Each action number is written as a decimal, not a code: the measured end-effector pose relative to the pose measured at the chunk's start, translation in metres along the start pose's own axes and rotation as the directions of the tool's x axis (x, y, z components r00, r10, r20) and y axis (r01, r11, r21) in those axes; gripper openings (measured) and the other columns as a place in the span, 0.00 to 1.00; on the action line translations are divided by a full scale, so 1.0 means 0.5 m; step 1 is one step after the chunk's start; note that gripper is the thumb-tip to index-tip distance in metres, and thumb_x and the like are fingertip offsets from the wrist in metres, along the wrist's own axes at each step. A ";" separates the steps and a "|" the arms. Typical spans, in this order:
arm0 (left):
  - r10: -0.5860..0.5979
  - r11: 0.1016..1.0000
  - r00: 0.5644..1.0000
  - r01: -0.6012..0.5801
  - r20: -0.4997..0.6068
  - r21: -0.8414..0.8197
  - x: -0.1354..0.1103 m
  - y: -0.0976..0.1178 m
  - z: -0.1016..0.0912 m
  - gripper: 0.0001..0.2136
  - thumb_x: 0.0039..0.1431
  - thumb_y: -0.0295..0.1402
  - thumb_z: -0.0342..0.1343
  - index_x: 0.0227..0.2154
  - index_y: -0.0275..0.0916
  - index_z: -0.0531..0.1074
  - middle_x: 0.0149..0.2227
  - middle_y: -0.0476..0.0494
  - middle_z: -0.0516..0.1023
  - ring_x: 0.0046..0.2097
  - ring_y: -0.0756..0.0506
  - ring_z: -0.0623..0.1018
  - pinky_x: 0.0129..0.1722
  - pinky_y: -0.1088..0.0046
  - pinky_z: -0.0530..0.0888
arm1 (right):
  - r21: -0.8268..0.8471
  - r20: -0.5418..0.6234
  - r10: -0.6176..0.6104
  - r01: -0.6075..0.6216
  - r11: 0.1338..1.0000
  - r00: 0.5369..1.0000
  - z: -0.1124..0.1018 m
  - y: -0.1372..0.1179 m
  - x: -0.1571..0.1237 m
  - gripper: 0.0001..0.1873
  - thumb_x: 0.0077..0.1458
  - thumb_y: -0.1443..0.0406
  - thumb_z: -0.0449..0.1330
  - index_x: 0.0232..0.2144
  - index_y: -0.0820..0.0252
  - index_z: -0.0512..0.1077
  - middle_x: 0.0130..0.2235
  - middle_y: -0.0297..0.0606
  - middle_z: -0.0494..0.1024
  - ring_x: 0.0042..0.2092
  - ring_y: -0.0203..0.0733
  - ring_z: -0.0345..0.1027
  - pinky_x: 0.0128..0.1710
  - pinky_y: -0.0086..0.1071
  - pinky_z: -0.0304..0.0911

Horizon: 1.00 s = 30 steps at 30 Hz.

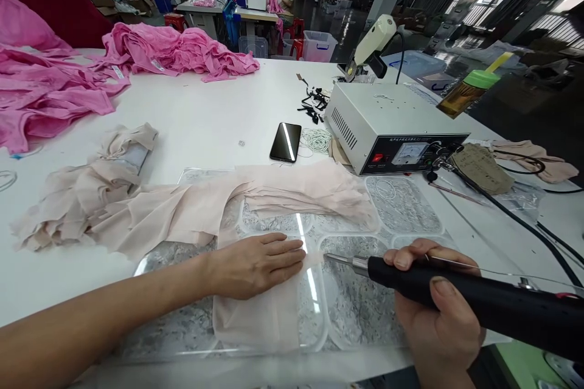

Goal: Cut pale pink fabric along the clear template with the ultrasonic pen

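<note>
My left hand (258, 262) lies flat with fingers stretched out, pressing a pale pink fabric strip (260, 316) onto a clear plastic template (347, 310). My right hand (433, 310) is wrapped round a black handheld cutter (479, 298) whose metal tip (335, 258) touches the fabric's right edge, just beside my left fingertips. More pale pink pieces (292, 191) lie across the template behind my hands, and a crumpled pile of them (91, 194) sits to the left.
A white control box (387, 124) with a meter stands at right, cables (524, 219) trailing from it. A black phone (285, 141) lies mid-table. Bright pink garments (173, 51) are heaped at the back left. A green-lidded bottle (469, 91) stands far right. A person sews in the background.
</note>
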<state>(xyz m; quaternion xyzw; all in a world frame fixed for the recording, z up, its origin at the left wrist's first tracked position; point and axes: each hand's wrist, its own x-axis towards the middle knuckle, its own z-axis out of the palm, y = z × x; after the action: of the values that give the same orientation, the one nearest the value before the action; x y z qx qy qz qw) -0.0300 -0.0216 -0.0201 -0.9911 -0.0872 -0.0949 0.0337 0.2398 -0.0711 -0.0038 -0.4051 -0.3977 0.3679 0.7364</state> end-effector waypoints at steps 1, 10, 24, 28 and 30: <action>0.005 1.000 1.000 -0.005 -0.004 0.005 0.001 0.000 -0.001 0.16 0.70 0.24 0.43 0.56 0.26 0.67 0.59 0.35 0.69 0.62 0.39 0.68 0.59 0.61 0.69 | -0.003 -0.001 0.003 -0.003 1.000 1.000 0.000 0.001 0.000 0.08 0.45 0.63 0.64 0.31 0.55 0.71 0.34 0.33 0.70 0.29 0.35 0.67 0.34 0.40 0.71; 0.006 1.000 1.000 -0.007 0.019 0.007 -0.004 0.003 -0.003 0.16 0.70 0.24 0.43 0.55 0.27 0.68 0.60 0.35 0.69 0.63 0.38 0.67 0.60 0.60 0.68 | 0.003 -0.010 0.028 -0.028 1.000 1.000 0.003 0.003 0.004 0.08 0.45 0.64 0.64 0.31 0.56 0.70 0.33 0.32 0.68 0.29 0.35 0.67 0.34 0.40 0.71; 0.007 1.000 1.000 -0.007 0.024 0.009 -0.004 0.004 -0.002 0.16 0.69 0.24 0.44 0.57 0.27 0.67 0.60 0.35 0.69 0.63 0.39 0.67 0.61 0.60 0.68 | 0.040 0.088 -0.010 0.007 0.999 0.996 0.031 0.005 -0.009 0.08 0.47 0.64 0.63 0.34 0.55 0.72 0.34 0.32 0.69 0.30 0.35 0.68 0.34 0.39 0.72; 0.006 1.000 1.000 -0.005 0.029 -0.010 -0.004 0.003 -0.003 0.16 0.69 0.24 0.43 0.56 0.28 0.67 0.60 0.34 0.69 0.63 0.38 0.66 0.61 0.60 0.68 | 0.032 0.008 0.004 -0.004 0.999 1.000 0.012 -0.001 -0.006 0.08 0.45 0.65 0.64 0.31 0.57 0.72 0.34 0.32 0.69 0.28 0.34 0.68 0.33 0.39 0.72; -0.001 1.000 1.000 0.002 0.031 -0.019 -0.003 0.003 -0.004 0.16 0.70 0.24 0.43 0.56 0.29 0.67 0.60 0.34 0.69 0.63 0.39 0.67 0.61 0.60 0.68 | 0.023 -0.001 0.004 -0.004 1.000 1.000 0.005 -0.001 -0.004 0.08 0.45 0.65 0.64 0.31 0.56 0.72 0.33 0.32 0.69 0.28 0.34 0.67 0.33 0.39 0.72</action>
<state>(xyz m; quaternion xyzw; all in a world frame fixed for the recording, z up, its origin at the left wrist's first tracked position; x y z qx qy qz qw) -0.0317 -0.0235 -0.0187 -0.9926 -0.0876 -0.0803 0.0230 0.2367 -0.0725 -0.0030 -0.3974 -0.3922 0.3738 0.7406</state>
